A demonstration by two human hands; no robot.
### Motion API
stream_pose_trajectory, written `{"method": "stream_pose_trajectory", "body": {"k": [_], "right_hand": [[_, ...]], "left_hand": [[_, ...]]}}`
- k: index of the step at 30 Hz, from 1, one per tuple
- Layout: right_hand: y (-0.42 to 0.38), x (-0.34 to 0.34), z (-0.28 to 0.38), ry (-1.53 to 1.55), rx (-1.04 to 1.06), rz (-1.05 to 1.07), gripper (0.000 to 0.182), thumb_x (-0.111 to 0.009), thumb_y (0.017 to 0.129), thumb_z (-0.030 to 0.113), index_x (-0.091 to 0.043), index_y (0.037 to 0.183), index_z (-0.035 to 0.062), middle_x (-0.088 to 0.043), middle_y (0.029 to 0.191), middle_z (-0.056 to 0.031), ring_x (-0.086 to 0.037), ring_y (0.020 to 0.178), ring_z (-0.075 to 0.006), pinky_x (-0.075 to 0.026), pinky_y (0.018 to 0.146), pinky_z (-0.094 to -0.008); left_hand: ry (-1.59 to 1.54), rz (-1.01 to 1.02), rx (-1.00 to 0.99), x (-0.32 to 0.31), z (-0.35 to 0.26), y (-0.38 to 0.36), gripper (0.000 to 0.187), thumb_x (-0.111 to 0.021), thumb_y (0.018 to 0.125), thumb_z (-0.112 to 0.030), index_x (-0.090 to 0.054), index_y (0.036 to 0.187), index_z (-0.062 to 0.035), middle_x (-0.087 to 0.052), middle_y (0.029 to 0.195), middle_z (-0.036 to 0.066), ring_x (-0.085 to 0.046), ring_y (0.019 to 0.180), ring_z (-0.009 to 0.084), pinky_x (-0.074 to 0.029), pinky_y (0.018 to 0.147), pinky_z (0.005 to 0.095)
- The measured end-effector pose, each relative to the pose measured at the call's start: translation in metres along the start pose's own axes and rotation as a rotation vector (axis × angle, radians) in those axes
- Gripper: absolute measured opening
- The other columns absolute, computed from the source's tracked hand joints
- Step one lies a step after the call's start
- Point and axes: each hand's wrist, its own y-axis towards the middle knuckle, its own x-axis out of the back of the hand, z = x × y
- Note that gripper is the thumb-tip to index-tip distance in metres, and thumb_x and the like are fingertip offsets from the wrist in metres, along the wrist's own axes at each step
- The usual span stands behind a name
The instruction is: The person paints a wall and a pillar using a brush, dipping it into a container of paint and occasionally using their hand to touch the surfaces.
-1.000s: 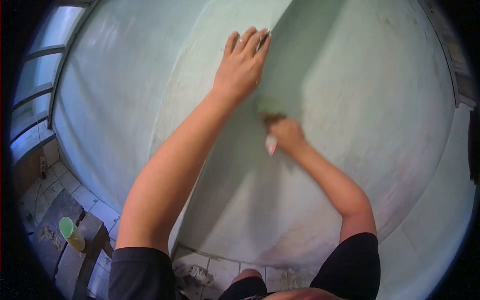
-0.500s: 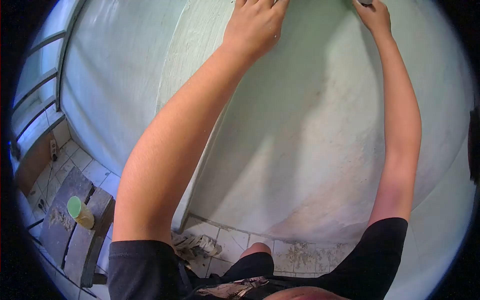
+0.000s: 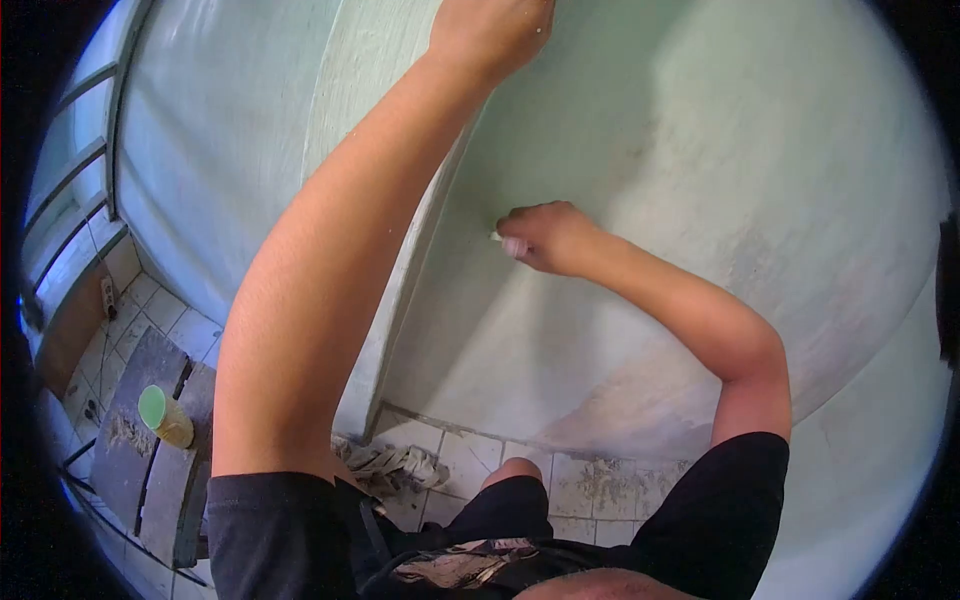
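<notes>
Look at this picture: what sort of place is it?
Probably a room under renovation: a bare, patchy pale-green wall, a tiled floor strewn with debris, and a rough wooden bench holding a can.

Bare arms, black short sleeves

The person wears a black short-sleeved T-shirt (image 3: 270, 530) and dark shorts (image 3: 500, 535); both forearms are uncovered, with no gloves, watch or rings visible.

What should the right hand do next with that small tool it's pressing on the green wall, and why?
Probably draw the right hand along the wall in a short stroke away from the corner edge. It is closed on a small pale tool whose tip meets the pale green surface, and patchy, mottled areas lie to its right. The left hand is braced high on the wall, steadying the body.
</notes>
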Motion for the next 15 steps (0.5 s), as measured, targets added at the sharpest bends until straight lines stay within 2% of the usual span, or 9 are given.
{"method": "stream_pose_trajectory", "body": {"k": [1, 3, 4, 5, 6, 7, 10, 13, 15], "right_hand": [[-0.002, -0.001, -0.002, 0.235, -0.065, 0.019, 0.026, -0.063, 0.075, 0.023, -0.063, 0.092, 0.0035, -0.064, 0.093, -0.0149, -0.061, 0.081, -0.0329, -0.05, 0.071, -0.0402], [0.024, 0.056, -0.017, -0.107, -0.478, 0.131, 0.032, -0.067, 0.075, 0.03, -0.064, 0.084, -0.0004, -0.064, 0.087, -0.017, -0.061, 0.079, -0.033, -0.049, 0.07, -0.0417], [0.034, 0.082, -0.038, -0.345, -0.383, -0.055, 0.034, -0.069, 0.073, 0.031, -0.064, 0.079, -0.0022, -0.064, 0.082, -0.0183, -0.062, 0.075, -0.032, -0.049, 0.068, -0.0415], [0.049, 0.131, -0.061, -0.039, -0.584, 0.006, 0.044, -0.073, 0.069, 0.042, -0.066, 0.079, -0.0002, -0.065, 0.077, -0.0189, -0.063, 0.068, -0.0315, -0.05, 0.062, -0.0404], [0.06, 0.15, -0.119, -0.009, -0.319, -0.239, 0.038, -0.072, 0.071, 0.039, -0.067, 0.076, 0.0012, -0.065, 0.072, -0.0183, -0.063, 0.061, -0.0308, -0.049, 0.057, -0.039], [0.066, 0.165, -0.113, 0.003, -0.318, -0.232, 0.038, -0.072, 0.071, 0.039, -0.067, 0.076, 0.0012, -0.065, 0.072, -0.0183, -0.063, 0.061, -0.0308, -0.049, 0.057, -0.039], [0.09, 0.246, -0.078, -0.203, -0.592, -0.775, 0.007, -0.056, 0.079, 0.003, -0.06, 0.084, 0.0024, -0.064, 0.079, -0.0129, -0.061, 0.069, -0.0257, -0.046, 0.061, -0.0356], [0.097, 0.219, -0.111, -0.642, -0.218, -0.778, 0.009, -0.06, 0.076, 0.007, -0.061, 0.082, 0.0004, -0.065, 0.079, -0.0154, -0.061, 0.067, -0.0255, -0.047, 0.06, -0.038], [0.1, 0.161, -0.09, -0.704, -0.372, -0.606, 0.015, -0.064, 0.073, 0.011, -0.063, 0.082, -0.0007, -0.065, 0.079, -0.0173, -0.061, 0.066, -0.023, -0.048, 0.06, -0.0392]], "left_hand": [[-0.009, -0.008, -0.004, 0.0, 0.001, 0.0, 0.044, -0.039, 0.088, -0.001, -0.038, 0.132, 0.0031, -0.04, 0.136, 0.017, -0.031, 0.131, 0.029, -0.02, 0.11, 0.045], [-0.017, -0.005, -0.011, -0.001, 0.0, -0.001, 0.044, -0.039, 0.088, -0.001, -0.038, 0.132, 0.0031, -0.04, 0.135, 0.017, -0.031, 0.131, 0.029, -0.02, 0.11, 0.0451], [-0.01, -0.021, -0.011, -0.001, 0.0, -0.001, 0.044, -0.039, 0.088, -0.002, -0.038, 0.131, 0.003, -0.04, 0.135, 0.017, -0.032, 0.13, 0.0291, -0.02, 0.11, 0.0452], [0.0, -0.036, -0.01, -0.002, 0.001, -0.001, 0.043, -0.039, 0.088, -0.002, -0.039, 0.131, 0.003, -0.041, 0.134, 0.017, -0.032, 0.13, 0.0292, -0.021, 0.11, 0.0453], [0.007, -0.024, -0.009, -0.002, 0.004, -0.001, 0.043, -0.039, 0.088, -0.002, -0.039, 0.131, 0.003, -0.041, 0.134, 0.017, -0.032, 0.13, 0.0292, -0.021, 0.11, 0.0453], [-0.007, -0.04, -0.018, -0.001, 0.004, 0.0, 0.044, -0.04, 0.087, -0.002, -0.039, 0.131, 0.0029, -0.042, 0.133, 0.017, -0.033, 0.13, 0.0295, -0.021, 0.109, 0.0455], [-0.021, -0.055, -0.03, -0.004, 0.004, -0.002, 0.044, -0.04, 0.086, -0.001, -0.04, 0.13, 0.0027, -0.042, 0.132, 0.018, -0.034, 0.129, 0.03, -0.022, 0.109, 0.046], [-0.02, -0.068, -0.041, -0.006, 0.006, -0.002, 0.045, -0.04, 0.086, -0.001, -0.04, 0.13, 0.0025, -0.042, 0.132, 0.018, -0.034, 0.129, 0.0302, -0.022, 0.108, 0.0463], [-0.03, -0.071, -0.044, -0.007, 0.004, -0.003, 0.045, -0.041, 0.085, 0.0, -0.04, 0.13, 0.0024, -0.042, 0.132, 0.018, -0.033, 0.129, 0.0302, -0.022, 0.108, 0.0463]]}}
